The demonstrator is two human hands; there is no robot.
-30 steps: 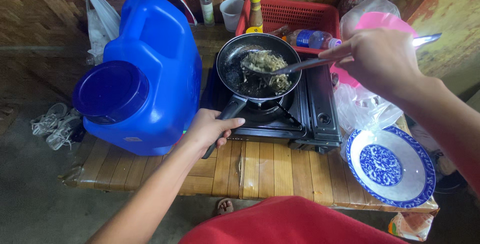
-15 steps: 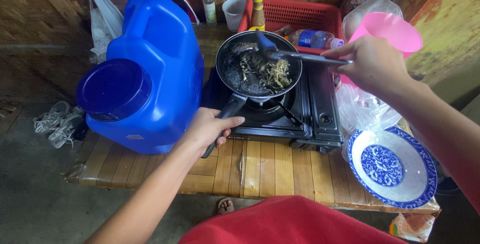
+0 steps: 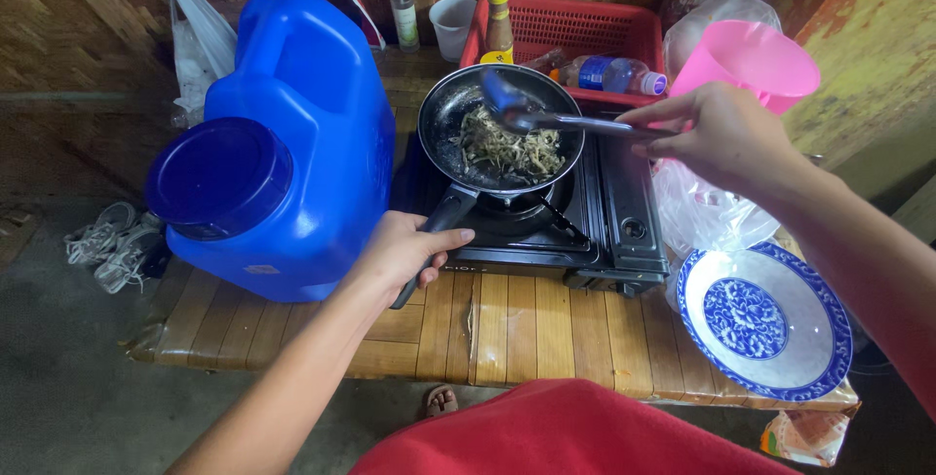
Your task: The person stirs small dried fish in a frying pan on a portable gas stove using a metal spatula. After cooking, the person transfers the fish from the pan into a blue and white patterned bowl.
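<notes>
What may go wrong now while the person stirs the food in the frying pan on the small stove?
The left hand alone steadies the frying pan by its handle; a hard push from the spoon in the right hand might tip it. Food strips may spill over the rim. The plastic bag lies close to the stove.

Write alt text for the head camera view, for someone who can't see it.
A person's left hand grips the handle of a black frying pan on a portable gas stove, while the right hand holds a metal spoon over pale shredded food. A blue jug stands left; a blue-and-white plate sits right.
</notes>
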